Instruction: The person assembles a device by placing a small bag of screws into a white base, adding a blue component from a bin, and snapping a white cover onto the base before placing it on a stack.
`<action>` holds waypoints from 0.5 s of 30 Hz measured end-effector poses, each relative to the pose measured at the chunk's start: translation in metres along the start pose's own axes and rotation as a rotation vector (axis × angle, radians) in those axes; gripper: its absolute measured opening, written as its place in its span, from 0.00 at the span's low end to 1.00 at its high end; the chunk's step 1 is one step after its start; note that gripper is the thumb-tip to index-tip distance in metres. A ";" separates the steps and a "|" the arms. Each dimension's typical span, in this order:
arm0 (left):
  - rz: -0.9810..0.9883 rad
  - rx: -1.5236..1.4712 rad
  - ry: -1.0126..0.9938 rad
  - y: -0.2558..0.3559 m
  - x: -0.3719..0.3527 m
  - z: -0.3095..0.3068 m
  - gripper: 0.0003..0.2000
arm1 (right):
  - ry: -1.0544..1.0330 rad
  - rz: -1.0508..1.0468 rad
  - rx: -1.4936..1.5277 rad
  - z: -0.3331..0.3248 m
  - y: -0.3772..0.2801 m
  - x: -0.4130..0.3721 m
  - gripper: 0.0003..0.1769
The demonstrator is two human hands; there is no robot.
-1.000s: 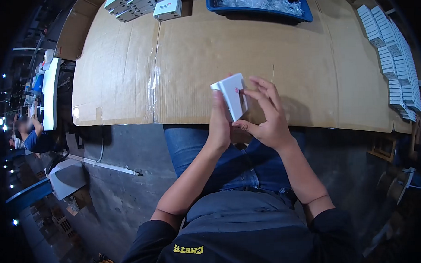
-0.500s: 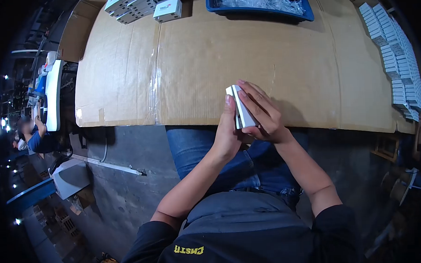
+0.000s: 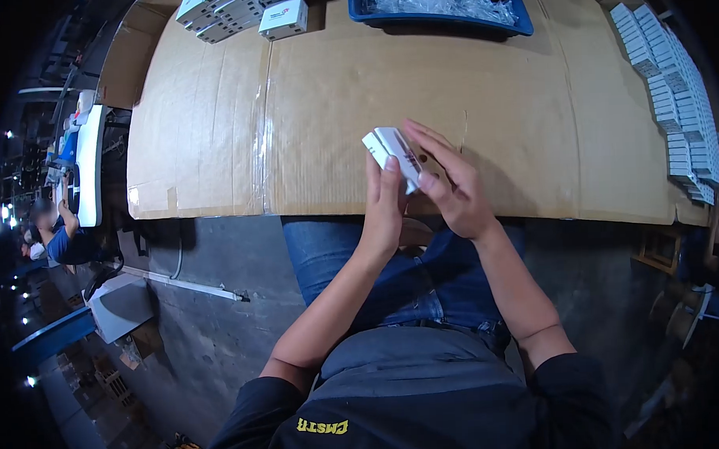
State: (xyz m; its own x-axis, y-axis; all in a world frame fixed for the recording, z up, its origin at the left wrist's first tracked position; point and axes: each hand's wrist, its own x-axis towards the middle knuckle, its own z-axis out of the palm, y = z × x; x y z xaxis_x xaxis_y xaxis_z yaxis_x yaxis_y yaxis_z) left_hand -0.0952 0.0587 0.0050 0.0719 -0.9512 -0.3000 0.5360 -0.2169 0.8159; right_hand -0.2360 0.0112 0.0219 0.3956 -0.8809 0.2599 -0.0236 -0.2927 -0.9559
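I hold a small white box (image 3: 392, 153) with red print in both hands, just above the near edge of a cardboard-covered table (image 3: 324, 107). My left hand (image 3: 384, 212) grips its near left side with the thumb on top. My right hand (image 3: 451, 186) wraps the right side, fingers spread over the box's top face. The box is tilted, one narrow end pointing up and left.
More white boxes (image 3: 237, 9) are stacked at the table's far left. A blue tray (image 3: 439, 6) with clear plastic pieces stands at the back. Rows of small white boxes (image 3: 671, 79) line the right edge. Another person (image 3: 55, 231) sits far left.
The box has turned in my hands from standing on edge to lying more flat and tilted. Both hands shifted slightly up and left with it.
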 end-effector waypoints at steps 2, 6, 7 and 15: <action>-0.072 -0.040 0.013 0.002 0.003 -0.002 0.33 | -0.129 -0.032 -0.085 -0.005 -0.006 -0.001 0.30; -0.169 -0.045 0.064 0.010 0.000 0.005 0.33 | -0.078 -0.211 -0.404 0.001 0.013 -0.006 0.29; -0.173 -0.036 0.086 0.009 -0.001 0.006 0.33 | -0.057 -0.238 -0.443 0.003 0.016 -0.007 0.28; -0.132 -0.005 0.171 0.000 0.006 0.009 0.24 | 0.113 -0.349 -0.621 0.024 0.036 -0.010 0.25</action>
State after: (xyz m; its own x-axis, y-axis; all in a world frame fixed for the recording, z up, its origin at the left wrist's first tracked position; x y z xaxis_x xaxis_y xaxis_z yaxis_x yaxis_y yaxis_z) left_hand -0.1024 0.0507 0.0076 0.1421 -0.8635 -0.4839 0.5540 -0.3358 0.7618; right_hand -0.2191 0.0179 -0.0183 0.3790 -0.7206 0.5806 -0.4440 -0.6921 -0.5691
